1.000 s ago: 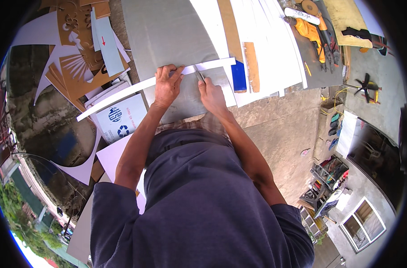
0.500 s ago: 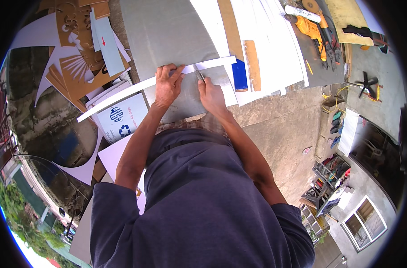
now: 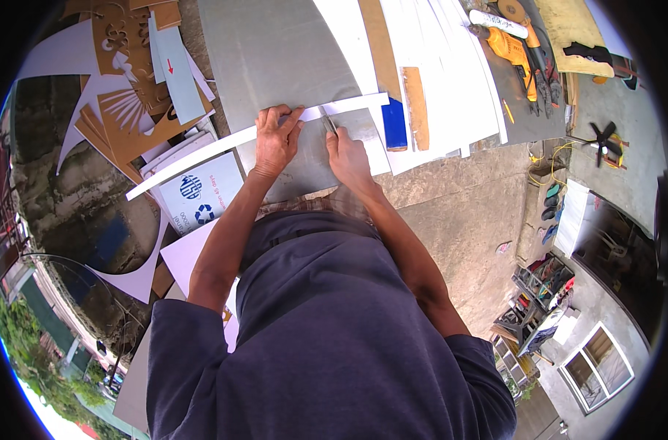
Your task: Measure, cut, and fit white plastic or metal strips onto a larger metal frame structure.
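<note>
Head view: the right hand (image 3: pixel 348 159) is closed around a slim grey tool (image 3: pixel 329 125), its tip at the white strip (image 3: pixel 202 154) just ahead of the knuckles. That strip runs crosswise over a grey sheet (image 3: pixel 275 51), its longer end reaching out left of the left hand (image 3: pixel 276 139). The left fingers rest on it; whether they also pinch beneath, I cannot tell. Good work here likely means firm pressure beside the tip, a steady tool angle, and left fingertips clear of the tool's line, since they sit near it. Both forearms reach forward and inward, left fingers curled, the right fist pointing ahead and slightly left.
</note>
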Tool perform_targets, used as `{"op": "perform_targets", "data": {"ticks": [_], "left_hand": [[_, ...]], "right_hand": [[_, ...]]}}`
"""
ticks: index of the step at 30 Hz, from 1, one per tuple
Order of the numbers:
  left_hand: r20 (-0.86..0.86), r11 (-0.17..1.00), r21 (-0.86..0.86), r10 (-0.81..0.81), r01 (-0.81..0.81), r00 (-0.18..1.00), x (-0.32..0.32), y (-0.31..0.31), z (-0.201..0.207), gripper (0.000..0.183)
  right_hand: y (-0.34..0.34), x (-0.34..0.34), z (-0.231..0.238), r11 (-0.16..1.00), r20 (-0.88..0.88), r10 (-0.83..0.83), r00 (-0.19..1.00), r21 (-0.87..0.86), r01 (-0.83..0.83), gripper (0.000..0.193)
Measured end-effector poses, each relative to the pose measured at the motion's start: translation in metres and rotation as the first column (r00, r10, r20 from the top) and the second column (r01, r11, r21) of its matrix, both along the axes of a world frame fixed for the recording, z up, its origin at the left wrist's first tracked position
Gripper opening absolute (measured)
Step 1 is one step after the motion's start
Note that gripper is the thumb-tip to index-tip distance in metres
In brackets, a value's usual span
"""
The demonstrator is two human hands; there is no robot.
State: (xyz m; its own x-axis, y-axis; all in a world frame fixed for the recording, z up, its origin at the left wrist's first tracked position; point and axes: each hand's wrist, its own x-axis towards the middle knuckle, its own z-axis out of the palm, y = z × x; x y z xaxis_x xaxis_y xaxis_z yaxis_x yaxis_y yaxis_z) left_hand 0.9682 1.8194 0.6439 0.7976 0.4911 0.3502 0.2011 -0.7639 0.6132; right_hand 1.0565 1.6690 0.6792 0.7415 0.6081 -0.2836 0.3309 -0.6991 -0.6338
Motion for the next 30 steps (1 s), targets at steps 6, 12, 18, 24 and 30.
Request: {"op": "perform_targets", "data": {"ticks": [6, 12, 18, 24, 30], "left_hand": [[-0.006, 1.000, 0.008, 0.004, -0.004, 1.000, 0.000, 0.000, 0.000, 0.032], [-0.009, 0.999, -0.032, 0.037, -0.037, 0.999, 0.003, -0.001, 0.003, 0.030], [-0.024, 0.999, 0.026, 0.029, -0.028, 0.999, 0.005, 0.002, 0.004, 0.028], [-0.012, 0.999, 0.016, 0.040, -0.040, 0.999, 0.010, 0.000, 0.003, 0.028], [-0.004, 0.999, -0.028, 0.030, -0.031, 1.000, 0.009, 0.003, -0.003, 0.029]], "right_hand": [[0.002, 0.000, 0.002, 1.000, 0.011, 0.014, 1.000, -0.019, -0.014, 0.031], [0.015, -0.007, 0.014, 0.989, 0.109, 0.080, 0.991, -0.135, -0.064, 0.024], [0.020, -0.015, -0.002, 0.990, 0.260, 0.106, 0.960, -0.116, -0.077, 0.024], [0.009, -0.024, -0.002, 0.982, 0.199, 0.107, 0.974, -0.175, -0.072, 0.024], [-0.006, -0.029, 0.035, 0.957, 0.021, 0.123, 0.992, -0.267, -0.113, 0.026]]}}
